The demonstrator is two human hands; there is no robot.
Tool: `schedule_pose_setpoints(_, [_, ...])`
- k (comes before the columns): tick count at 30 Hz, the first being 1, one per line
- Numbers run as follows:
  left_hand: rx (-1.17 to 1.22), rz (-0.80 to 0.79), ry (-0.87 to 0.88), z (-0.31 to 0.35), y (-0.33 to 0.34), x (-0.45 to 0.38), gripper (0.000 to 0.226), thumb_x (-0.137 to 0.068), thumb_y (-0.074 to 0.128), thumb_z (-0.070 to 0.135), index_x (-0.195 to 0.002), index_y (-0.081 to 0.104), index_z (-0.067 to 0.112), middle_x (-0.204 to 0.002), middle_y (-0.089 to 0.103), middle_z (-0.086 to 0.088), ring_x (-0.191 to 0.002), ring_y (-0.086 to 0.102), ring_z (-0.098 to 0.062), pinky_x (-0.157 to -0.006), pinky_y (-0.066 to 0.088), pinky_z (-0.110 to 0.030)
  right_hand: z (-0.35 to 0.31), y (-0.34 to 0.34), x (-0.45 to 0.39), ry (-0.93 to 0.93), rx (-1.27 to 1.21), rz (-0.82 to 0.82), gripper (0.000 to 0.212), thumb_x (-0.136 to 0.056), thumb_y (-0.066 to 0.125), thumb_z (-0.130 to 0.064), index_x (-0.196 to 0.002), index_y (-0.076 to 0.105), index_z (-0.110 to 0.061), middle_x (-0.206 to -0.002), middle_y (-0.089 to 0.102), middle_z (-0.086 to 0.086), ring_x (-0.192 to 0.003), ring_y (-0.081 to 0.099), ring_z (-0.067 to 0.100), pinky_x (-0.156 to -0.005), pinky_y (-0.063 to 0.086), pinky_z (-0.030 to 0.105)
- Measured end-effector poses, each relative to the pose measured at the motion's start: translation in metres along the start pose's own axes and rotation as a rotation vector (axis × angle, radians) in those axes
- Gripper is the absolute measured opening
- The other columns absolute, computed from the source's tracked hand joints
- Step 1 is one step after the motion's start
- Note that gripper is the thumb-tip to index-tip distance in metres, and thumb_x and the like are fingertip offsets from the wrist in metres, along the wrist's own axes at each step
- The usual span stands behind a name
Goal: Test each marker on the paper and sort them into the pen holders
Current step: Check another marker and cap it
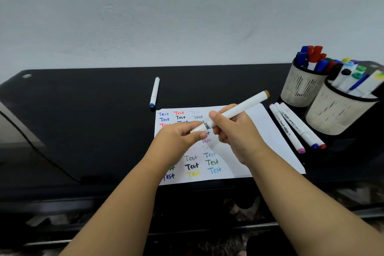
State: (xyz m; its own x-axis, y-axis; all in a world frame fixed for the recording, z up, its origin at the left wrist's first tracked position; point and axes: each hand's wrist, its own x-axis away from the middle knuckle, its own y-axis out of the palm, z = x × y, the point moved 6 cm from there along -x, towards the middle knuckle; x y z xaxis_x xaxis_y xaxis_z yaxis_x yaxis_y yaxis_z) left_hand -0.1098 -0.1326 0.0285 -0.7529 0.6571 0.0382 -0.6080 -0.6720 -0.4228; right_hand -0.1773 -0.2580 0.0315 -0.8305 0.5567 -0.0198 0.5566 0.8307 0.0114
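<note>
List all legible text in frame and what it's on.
"Test": handwritten many times in several colours on the paper.
"Smooth"-like script: on the loose markers beside the pen holders; too blurred to confirm.
Number on the blue-capped marker: too small.

Black glossy desk against plain pale grey wall.

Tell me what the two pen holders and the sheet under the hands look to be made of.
Nearer pen holder and farther pen holder: likely plastic, matte cream walls with moulded slots and mesh, dark rims; metal mesh cannot be ruled out. Sheet: thin white paper, matte, lying flat, with marker ink taken up in "Test" words.
</note>
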Motion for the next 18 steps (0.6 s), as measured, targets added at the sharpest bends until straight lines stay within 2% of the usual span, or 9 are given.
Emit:
schedule_pose_setpoints(2, [0.009,0.013,-0.015,-0.001,-0.002,0.001,0.026,-0.082,0.067,0.035,-0.073,0.057,0.057,-0.091,0.066,-0.007,-0.082,0.054,-0.015,-0.065,0.040,-0.018,-0.001,0.000,0.001,0.000,0.003,-0.025,0.016,-0.088,0.066,-0.019,-0.080,0.053,-0.013,-0.055,0.056,-0.006,-0.047,0.047,0.002,-0.047,0.038,0.017])
schedule_pose_setpoints(5, [0.011,0.013,-0.036,-0.001,-0.001,0.003,0.024,-0.082,0.068,0.035,-0.080,0.054,0.055,-0.089,0.059,-0.003,-0.074,0.048,-0.010,-0.057,0.038,-0.017,-0.002,-0.004,0.004,0.038,0.011,-0.037,0.015,-0.085,0.069,-0.024,-0.080,0.060,-0.014,-0.055,0.051,-0.008,-0.051,0.043,0.005,-0.048,0.037,0.017])
schedule_pose_setpoints(9, [0.051,0.033,-0.049,-0.002,-0.003,0.007,0.022,-0.080,0.071,0.031,-0.083,0.060,0.051,-0.077,0.053,-0.002,-0.053,0.037,-0.006,-0.045,0.032,-0.014,-0.006,-0.011,0.008,0.098,-0.073,-0.070,0.027,-0.094,0.055,-0.033,-0.081,0.067,-0.013,-0.059,0.053,-0.002,-0.054,0.042,0.008,-0.049,0.034,0.017])
schedule_pose_setpoints(11, [0.068,0.034,-0.047,-0.001,-0.002,0.009,0.019,-0.079,0.072,0.031,-0.081,0.064,0.048,-0.074,0.051,0.000,-0.054,0.038,-0.007,-0.048,0.032,-0.017,-0.008,-0.016,0.011,0.102,-0.094,-0.070,0.027,-0.097,0.050,-0.030,-0.087,0.067,-0.011,-0.060,0.055,0.000,-0.053,0.043,0.008,-0.049,0.033,0.018])
schedule_pose_setpoints(14, [0.032,0.021,-0.036,0.001,0.001,0.011,0.025,-0.080,0.071,0.031,-0.069,0.059,0.051,-0.081,0.055,0.000,-0.070,0.045,-0.012,-0.056,0.035,-0.019,-0.008,-0.022,0.015,0.071,-0.081,-0.014,0.013,-0.096,0.053,-0.021,-0.086,0.058,-0.016,-0.057,0.056,0.001,-0.052,0.044,0.010,-0.047,0.034,0.019])
schedule_pose_setpoints(16, [0.000,0.017,-0.035,0.000,0.002,0.013,0.026,-0.082,0.069,0.033,-0.070,0.059,0.052,-0.078,0.055,-0.001,-0.065,0.043,-0.012,-0.056,0.036,-0.022,-0.005,-0.023,0.016,0.067,-0.103,-0.001,0.015,-0.096,0.055,-0.020,-0.081,0.055,-0.017,-0.056,0.056,0.001,-0.050,0.043,0.010,-0.046,0.034,0.018])
schedule_pose_setpoints(18, [-0.023,0.036,-0.042,-0.002,0.002,0.015,0.021,-0.084,0.067,0.033,-0.078,0.061,0.052,-0.076,0.055,-0.003,-0.061,0.042,-0.012,-0.057,0.037,-0.025,-0.002,-0.020,0.016,0.081,-0.140,-0.010,0.016,-0.095,0.055,-0.019,-0.080,0.053,-0.017,-0.055,0.055,0.001,-0.048,0.043,0.009,-0.045,0.034,0.018])
